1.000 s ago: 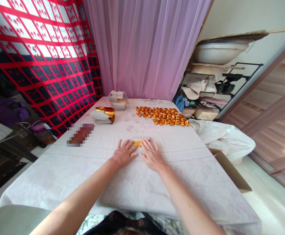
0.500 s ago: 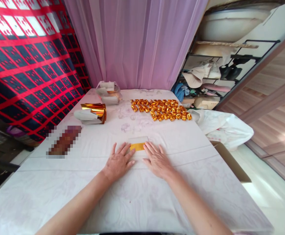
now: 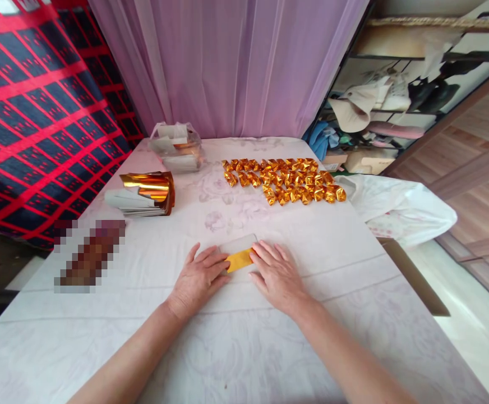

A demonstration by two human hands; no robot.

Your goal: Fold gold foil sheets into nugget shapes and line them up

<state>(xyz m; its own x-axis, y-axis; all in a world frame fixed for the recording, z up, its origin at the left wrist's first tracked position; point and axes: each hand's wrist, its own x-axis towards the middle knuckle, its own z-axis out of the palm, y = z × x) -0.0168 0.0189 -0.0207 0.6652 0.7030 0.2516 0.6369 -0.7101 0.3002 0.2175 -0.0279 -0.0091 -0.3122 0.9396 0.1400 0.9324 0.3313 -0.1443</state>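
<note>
A small sheet of paper [image 3: 239,252], white on its far half and gold on the folded near strip, lies flat on the white tablecloth [image 3: 312,247]. My left hand [image 3: 198,278] rests palm down on its left end, fingertips on the gold strip. My right hand [image 3: 277,275] presses flat on its right end. Both hands lie on the paper with fingers spread rather than gripping it. Farther back, several folded gold paper pieces [image 3: 283,180] lie in rows.
A stack of gold-and-white sheets [image 3: 141,195] sits at the back left, with a clear plastic bag of paper [image 3: 176,147] behind it. A blurred reddish object [image 3: 90,255] lies at the left. A white plastic bag [image 3: 400,210] and a cardboard box [image 3: 413,275] stand off the table's right edge.
The view has tilted down and moved closer to the table. My hands stay on the paper, and slightly more of the gold strip shows between them.
</note>
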